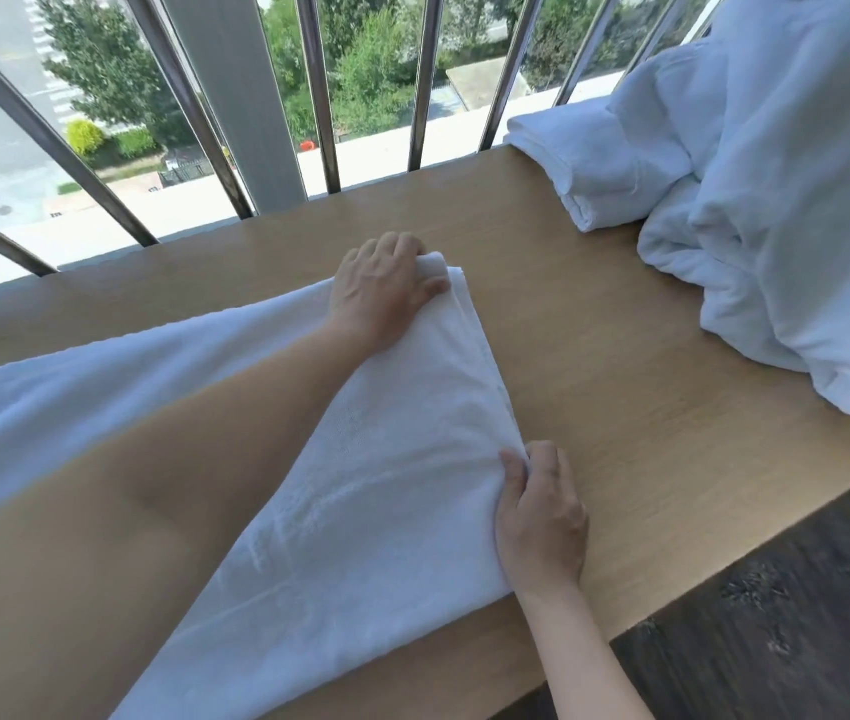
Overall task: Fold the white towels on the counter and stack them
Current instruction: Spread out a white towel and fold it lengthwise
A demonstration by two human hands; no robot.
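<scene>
Under both hands, head view: a white towel (386, 485) lies on the wooden counter (620, 397), doubled over, its long end trailing off past the left forearm. The left hand (381, 291) grips the far corner, fingers curled over the bunched edge. The right hand (542, 517) pinches the near part of the same edge btwn thumb & fingers. Well right of the left hand sits a folded towel (599, 168); touching it, further right, a loose towel heap (786, 210). Beyond the left hand, a metal railing (321, 96) w/ trees behind.
</scene>
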